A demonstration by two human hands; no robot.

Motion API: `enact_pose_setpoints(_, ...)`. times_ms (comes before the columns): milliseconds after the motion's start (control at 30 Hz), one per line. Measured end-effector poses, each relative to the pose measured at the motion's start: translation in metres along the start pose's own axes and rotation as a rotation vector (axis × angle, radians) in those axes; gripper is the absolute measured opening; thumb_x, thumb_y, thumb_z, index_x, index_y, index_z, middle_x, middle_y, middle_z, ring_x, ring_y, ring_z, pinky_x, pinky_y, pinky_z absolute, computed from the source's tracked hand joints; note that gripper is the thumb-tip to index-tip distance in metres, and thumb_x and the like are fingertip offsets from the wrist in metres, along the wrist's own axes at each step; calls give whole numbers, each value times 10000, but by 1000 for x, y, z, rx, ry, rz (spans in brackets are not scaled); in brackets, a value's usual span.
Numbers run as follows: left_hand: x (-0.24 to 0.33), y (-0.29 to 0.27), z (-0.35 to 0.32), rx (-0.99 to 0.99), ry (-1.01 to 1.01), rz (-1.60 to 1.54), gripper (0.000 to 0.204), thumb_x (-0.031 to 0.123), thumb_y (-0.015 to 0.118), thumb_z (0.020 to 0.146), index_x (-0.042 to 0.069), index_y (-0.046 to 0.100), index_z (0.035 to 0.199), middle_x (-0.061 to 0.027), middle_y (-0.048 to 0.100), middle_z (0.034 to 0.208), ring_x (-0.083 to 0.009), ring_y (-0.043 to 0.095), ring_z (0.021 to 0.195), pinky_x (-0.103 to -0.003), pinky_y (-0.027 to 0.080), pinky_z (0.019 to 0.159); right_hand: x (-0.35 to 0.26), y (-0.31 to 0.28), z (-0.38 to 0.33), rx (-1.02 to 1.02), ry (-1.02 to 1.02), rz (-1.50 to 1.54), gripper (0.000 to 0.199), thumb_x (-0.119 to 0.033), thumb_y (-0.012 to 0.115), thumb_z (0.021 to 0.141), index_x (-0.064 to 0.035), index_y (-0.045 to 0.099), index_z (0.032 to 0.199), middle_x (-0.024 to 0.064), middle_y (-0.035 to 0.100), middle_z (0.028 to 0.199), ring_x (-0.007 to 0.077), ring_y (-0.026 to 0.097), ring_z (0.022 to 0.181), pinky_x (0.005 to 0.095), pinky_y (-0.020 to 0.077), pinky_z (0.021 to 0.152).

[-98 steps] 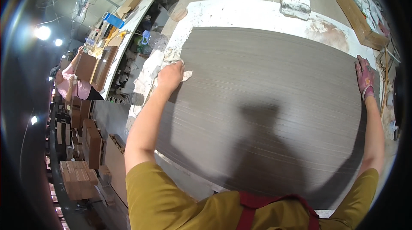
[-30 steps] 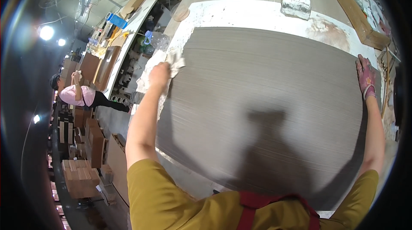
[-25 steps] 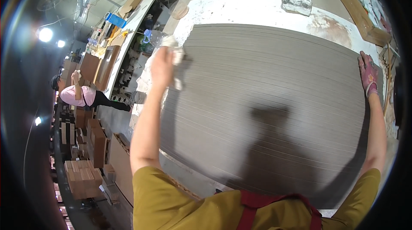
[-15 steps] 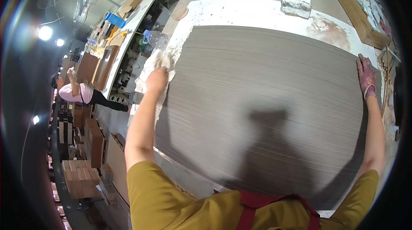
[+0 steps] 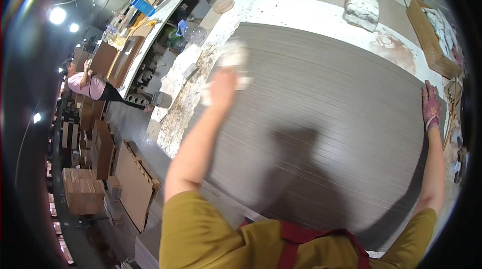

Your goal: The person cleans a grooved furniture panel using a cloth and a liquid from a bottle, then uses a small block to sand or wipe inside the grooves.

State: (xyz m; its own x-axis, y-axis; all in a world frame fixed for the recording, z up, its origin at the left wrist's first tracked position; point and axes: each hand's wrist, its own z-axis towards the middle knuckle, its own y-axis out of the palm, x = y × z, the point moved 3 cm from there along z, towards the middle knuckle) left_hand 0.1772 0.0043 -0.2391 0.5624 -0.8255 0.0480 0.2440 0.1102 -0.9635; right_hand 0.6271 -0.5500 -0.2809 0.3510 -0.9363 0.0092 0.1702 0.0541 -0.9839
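Observation:
A large grey wood-grain panel (image 5: pixel 321 103) lies flat before me on a white, stained surface. My bare left hand (image 5: pixel 224 86), smeared by motion, is closed on a white cloth (image 5: pixel 233 54) over the panel's left side. At the panel's right edge, my right hand (image 5: pixel 431 103) in a pink glove rests with its fingers stretched out flat. It holds nothing. My shadow falls across the panel's near half.
A white, dirt-caked block (image 5: pixel 361 5) stands beyond the panel. A cardboard box (image 5: pixel 434 50) with cloths is at the far right. Crumpled white cloth (image 5: pixel 175 73) and a plastic bottle (image 5: pixel 193 33) are at left. A person in pink (image 5: pixel 88 86) stands farther off.
My left hand has swept the cloth from the panel's left edge rightward onto its surface. The right hand stays at the right edge. The view has shifted slightly.

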Motion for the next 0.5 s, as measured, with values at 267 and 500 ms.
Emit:
enact_pose_setpoints(267,40,-83,-27,83,10,-338,225,179,567,858,55,593,1043,-151,629,976,-364,587,895,-445,467,782,-19,-22,-14,201,-67,-63,452,-290,484,948,-176,428,1382,137,387,1435,325,361,1331,499,320,1051)
enact_pose_setpoints(500,105,-48,-71,-155,424,-364,93,106,563,802,76,542,887,-99,567,830,-288,587,794,-412,493,696,-248,-109,-196,-97,-781,214,626,-255,644,784,-116,442,1359,163,374,1438,374,331,1335,523,200,1109)
